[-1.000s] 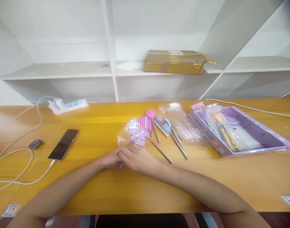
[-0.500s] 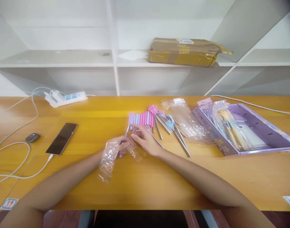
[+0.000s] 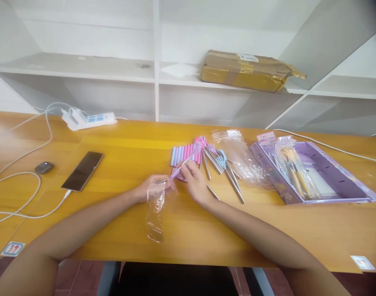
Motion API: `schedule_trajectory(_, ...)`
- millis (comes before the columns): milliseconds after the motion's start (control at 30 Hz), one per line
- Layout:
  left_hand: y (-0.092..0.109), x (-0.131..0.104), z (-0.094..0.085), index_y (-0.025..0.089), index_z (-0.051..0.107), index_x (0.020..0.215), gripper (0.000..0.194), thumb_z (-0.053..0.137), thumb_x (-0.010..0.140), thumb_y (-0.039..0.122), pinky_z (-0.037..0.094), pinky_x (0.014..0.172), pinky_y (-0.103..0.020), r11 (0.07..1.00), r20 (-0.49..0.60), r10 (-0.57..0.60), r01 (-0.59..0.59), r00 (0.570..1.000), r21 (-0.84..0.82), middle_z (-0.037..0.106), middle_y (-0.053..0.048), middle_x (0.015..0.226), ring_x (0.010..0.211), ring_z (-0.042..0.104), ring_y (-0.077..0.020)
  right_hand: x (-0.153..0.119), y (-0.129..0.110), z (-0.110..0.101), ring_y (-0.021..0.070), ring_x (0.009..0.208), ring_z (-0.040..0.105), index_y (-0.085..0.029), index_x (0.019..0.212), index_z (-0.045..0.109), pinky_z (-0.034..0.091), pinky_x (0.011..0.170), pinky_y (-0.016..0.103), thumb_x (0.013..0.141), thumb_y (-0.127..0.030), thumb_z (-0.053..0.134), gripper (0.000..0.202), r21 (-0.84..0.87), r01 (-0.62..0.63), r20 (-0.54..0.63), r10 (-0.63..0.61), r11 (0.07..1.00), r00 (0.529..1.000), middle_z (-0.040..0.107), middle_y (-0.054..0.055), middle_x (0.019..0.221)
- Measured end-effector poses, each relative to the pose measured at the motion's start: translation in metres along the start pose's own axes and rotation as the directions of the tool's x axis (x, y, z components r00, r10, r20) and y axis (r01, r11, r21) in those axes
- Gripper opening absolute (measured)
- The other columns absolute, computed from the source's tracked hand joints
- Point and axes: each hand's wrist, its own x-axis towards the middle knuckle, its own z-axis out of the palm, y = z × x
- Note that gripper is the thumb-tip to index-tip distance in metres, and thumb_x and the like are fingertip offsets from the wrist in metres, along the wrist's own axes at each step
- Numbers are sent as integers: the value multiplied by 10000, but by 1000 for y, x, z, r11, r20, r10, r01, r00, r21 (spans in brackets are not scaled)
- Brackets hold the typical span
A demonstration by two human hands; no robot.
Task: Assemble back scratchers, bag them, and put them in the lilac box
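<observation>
My left hand (image 3: pixel 153 187) is closed on a clear plastic bag (image 3: pixel 156 213) that hangs down toward the table's front. My right hand (image 3: pixel 194 179) pinches a slim lilac stick (image 3: pixel 192 153), which is tilted, its lower end at my left fingers. Behind my hands lies a row of pink and blue tubes (image 3: pixel 182 154). Beside it are several metal rods (image 3: pixel 234 183) with pink hand-shaped heads (image 3: pixel 201 141) and blue hand-shaped heads (image 3: pixel 221 159).
Clear bags (image 3: pixel 241 156) lie right of the rods. A purple box (image 3: pixel 338 174) holds bagged wooden-coloured pieces (image 3: pixel 294 172). At left are a phone (image 3: pixel 83 170), a black earphone case (image 3: pixel 44 167), cables and a power strip (image 3: pixel 91 119). A taped parcel (image 3: pixel 246 70) sits on the shelf.
The lilac stick has come up and right in my right hand. The bag in my left hand hangs straighter, and both hands have shifted right. The view has tilted slightly.
</observation>
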Motion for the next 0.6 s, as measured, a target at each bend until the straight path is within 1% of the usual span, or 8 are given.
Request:
schedule_trajectory(67,-1,2,0,119,728,816,531,845,822,637,440,595,-226,999,-46,-19,17,999,-41,684,-48,794,619,559,-101,-5,-11,-18,160,849,573,-212,993,602,506,778,278,1101,-528,497,350,56,75,-181,-64,996,981,584,35,933)
schedule_trajectory(167,-4,4,1,133,711,902,492,841,845,604,397,527,-217,993,-159,-60,43,986,-109,647,-10,772,562,524,-83,-21,-26,-53,156,801,593,-225,969,550,516,727,279,1137,-459,432,311,55,321,-342,-285,945,896,565,27,890)
schedule_trajectory(200,-5,4,1,140,698,923,477,846,847,587,387,513,-215,990,-194,-59,33,979,-136,637,3,770,548,512,-78,-28,-29,-63,149,756,595,-222,955,549,510,691,271,1146,-425,411,311,-11,376,-311,-361,927,879,562,23,849)
schedule_trajectory(267,-8,4,1,152,677,945,457,855,847,562,393,512,-216,984,-238,-37,-6,970,-176,627,16,776,549,509,-76,-42,-32,-79,132,663,590,-217,989,599,491,634,254,1151,-353,415,280,-251,405,-84,-437,879,896,576,13,769)
schedule_trajectory(300,-10,4,2,154,675,950,448,856,851,551,403,522,-218,983,-250,-23,-23,968,-180,628,17,783,563,520,-80,-49,-31,-83,128,645,599,-212,1038,629,490,626,250,1148,-321,431,252,-387,411,62,-422,825,905,608,14,764)
schedule_trajectory(367,-12,4,2,154,679,935,426,849,865,538,425,546,-222,984,-270,0,-48,963,-170,637,13,784,591,547,-92,-59,-24,-85,134,670,650,-197,1148,649,504,639,253,1141,-277,459,207,-580,460,293,-355,672,888,696,35,843)
schedule_trajectory(467,-14,5,1,151,690,898,396,821,898,525,458,580,-222,983,-294,24,-76,955,-165,673,-8,816,631,583,-104,-64,-7,-79,151,729,706,-177,1210,625,508,638,263,1151,-258,428,221,-682,515,398,-327,520,857,752,62,973)
schedule_trajectory(600,-14,5,-1,150,717,890,387,766,949,529,490,606,-218,980,-291,75,-124,954,-156,702,-34,867,676,622,-113,-65,6,-74,151,720,709,-167,1205,627,492,618,271,1155,-252,420,229,-718,505,416,-287,479,863,745,51,970)
